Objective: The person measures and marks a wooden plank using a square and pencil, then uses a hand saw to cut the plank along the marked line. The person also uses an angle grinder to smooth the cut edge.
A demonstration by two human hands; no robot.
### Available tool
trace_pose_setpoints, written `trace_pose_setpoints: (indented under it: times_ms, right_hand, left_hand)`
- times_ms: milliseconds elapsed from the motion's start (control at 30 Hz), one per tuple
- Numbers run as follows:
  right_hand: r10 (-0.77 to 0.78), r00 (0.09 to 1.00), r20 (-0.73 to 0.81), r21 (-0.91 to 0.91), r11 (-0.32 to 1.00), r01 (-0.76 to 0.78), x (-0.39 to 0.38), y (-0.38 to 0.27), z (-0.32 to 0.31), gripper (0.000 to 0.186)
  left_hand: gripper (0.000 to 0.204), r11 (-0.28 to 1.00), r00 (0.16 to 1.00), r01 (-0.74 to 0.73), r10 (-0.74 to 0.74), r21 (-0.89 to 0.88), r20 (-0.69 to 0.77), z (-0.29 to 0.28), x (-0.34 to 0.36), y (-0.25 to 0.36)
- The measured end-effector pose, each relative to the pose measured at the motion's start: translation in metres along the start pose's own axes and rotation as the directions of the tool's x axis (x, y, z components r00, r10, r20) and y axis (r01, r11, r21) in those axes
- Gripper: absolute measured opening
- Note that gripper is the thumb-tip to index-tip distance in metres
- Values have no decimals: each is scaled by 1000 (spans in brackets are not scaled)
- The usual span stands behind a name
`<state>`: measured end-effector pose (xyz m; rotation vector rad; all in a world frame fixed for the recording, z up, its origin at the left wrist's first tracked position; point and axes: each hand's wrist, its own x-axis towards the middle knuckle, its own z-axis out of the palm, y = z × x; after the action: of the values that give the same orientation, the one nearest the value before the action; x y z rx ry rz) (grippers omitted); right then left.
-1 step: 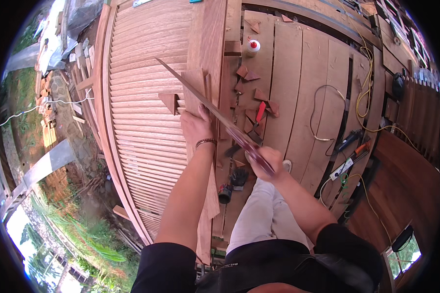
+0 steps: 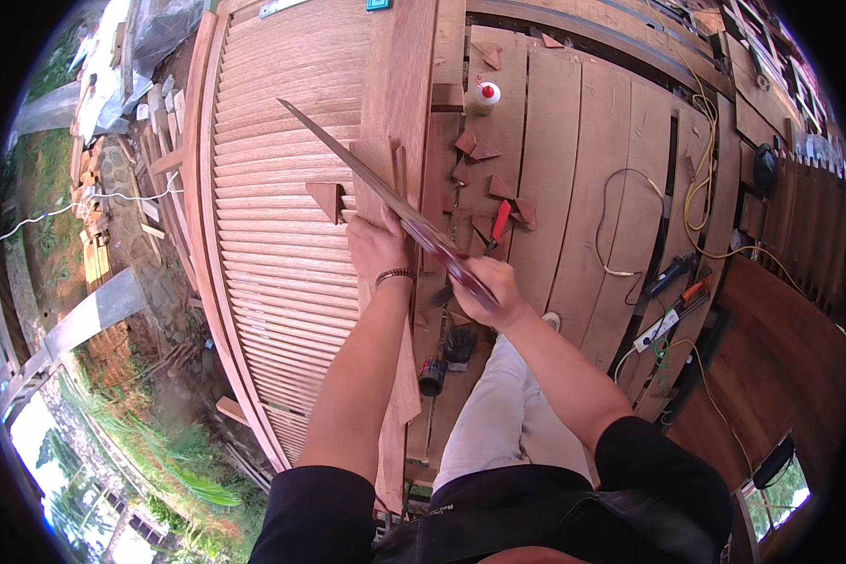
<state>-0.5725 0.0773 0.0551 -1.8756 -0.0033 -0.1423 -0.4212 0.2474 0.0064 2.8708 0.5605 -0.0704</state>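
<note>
A handsaw is in my right hand, whose fingers wrap round its dark reddish handle. Its long narrow blade slants away to the far left, across a wooden board. That board lies lengthwise on the edge of a large slatted wooden panel. My left hand grips the board just nearer than the blade, its thumb close to the saw. Left of the board, a triangular wood piece rests on the slats. Where the teeth meet the wood is hidden.
On the plank floor right of the panel lie triangular offcuts, a red-handled tool and a white bottle with a red cap. A dark can stands near my legs. A power strip and cables lie farther right.
My right hand has pushed the saw forward and left, so its tip reaches farther over the slats. The left hand stays on the board.
</note>
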Motion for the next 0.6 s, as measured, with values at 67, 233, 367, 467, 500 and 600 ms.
trace_pose_setpoints:
  times_ms: [67,233,367,467,500,600]
  right_hand:
    - [18,1000,-3,79,997,-17,58,5,32,13]
    - [46,999,6,-3,999,-46,-75,-26,-42,11]
    - [44,998,-44,2,999,-44,-35,-21,-18,11]
    - [59,998,-31,121,991,-54,72,15,40,12]
    - [69,996,-54,149,987,-60,80,7,43,10]
    - [69,996,-48,71,995,-65,29,-23,8,10]
  left_hand:
    - [55,997,996,-82,82,-4,-42,4,-2,-7]
    - [53,1000,1000,1,-1,-6,-25,0,0,-11]
    - [51,999,994,-46,47,18,-102,6,-3,-18]
    - [49,997,997,-75,74,-21,-34,5,-5,6]
    - [49,998,998,-59,59,-21,-3,3,-3,3]
    - [49,999,997,-54,54,2,-52,6,0,-11]
